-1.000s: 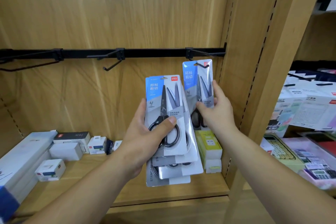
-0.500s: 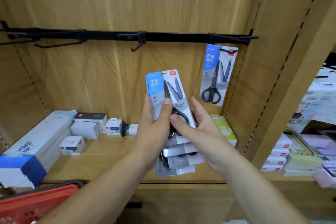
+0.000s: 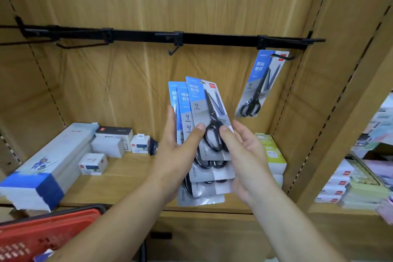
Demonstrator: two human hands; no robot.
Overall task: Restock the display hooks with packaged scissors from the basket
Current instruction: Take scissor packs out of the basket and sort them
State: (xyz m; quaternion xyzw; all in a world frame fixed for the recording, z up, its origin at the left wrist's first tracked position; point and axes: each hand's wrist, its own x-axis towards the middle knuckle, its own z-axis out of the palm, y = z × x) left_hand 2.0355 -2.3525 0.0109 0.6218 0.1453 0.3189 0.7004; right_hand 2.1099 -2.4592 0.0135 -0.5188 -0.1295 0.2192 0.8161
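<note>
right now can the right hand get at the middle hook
Probably yes. The middle hook is bare and nothing hangs between it and the right hand, which pinches the top pack of the stack in the left hand.

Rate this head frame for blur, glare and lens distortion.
Head view: lighting even, no harsh glare; black metal hook rail bows from wide-angle distortion; red plastic basket and long blue-and-white box near the left edge are smeared; hand-held blue-and-grey carded scissors packs read fairly sharp.
</note>
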